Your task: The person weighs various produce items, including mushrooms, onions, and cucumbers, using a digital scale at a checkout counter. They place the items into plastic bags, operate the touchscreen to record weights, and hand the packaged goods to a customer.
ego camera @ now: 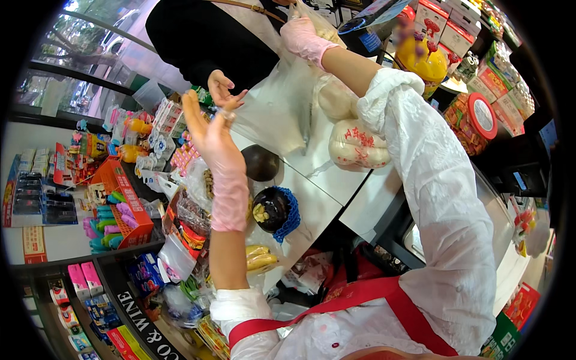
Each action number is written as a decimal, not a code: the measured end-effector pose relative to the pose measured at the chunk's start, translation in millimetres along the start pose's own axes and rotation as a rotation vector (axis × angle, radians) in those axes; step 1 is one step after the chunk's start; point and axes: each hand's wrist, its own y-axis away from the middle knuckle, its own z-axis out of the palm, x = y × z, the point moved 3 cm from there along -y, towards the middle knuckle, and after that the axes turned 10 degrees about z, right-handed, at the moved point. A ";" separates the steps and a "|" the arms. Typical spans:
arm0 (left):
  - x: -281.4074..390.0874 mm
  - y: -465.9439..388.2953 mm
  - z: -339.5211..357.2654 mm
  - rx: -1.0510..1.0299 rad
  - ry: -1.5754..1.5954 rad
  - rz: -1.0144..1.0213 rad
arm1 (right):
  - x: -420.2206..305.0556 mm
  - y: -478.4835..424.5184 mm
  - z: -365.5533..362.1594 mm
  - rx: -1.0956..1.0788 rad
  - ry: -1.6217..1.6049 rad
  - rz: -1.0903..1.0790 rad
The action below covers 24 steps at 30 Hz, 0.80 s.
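My left hand (225,162), in a thin pink glove, is raised over the counter (324,180) with its fingers apart and nothing in it. Close to its fingertips is another person's open hand (222,87) in a black sleeve. My right hand (306,40), also gloved, grips the top of a clear plastic bag (317,20) at the far side. A large thin plastic bag (274,108) spreads between the two hands. Below it lie a dark round vegetable or fruit (260,163) and a glossy dark one (270,209) in a blue net sleeve.
A bag of pale buns (358,144) with red writing sits under my right forearm. Bananas (261,258) lie at the counter's near left. Packaged goods and an orange display box (128,202) crowd the left; a red-lidded jar (472,121) stands right.
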 end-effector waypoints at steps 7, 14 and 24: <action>-43.9 -77.4 -15.8 -0.033 -0.071 0.032 | 27.8 -5.7 25.5 -0.013 0.045 0.061; -64.7 -79.1 -35.8 0.102 -0.133 -0.033 | 6.9 39.6 -5.2 -0.045 0.031 -0.115; -148.0 -43.7 -112.1 0.003 -0.437 -0.502 | 18.2 143.0 -48.3 -0.342 -0.566 -0.696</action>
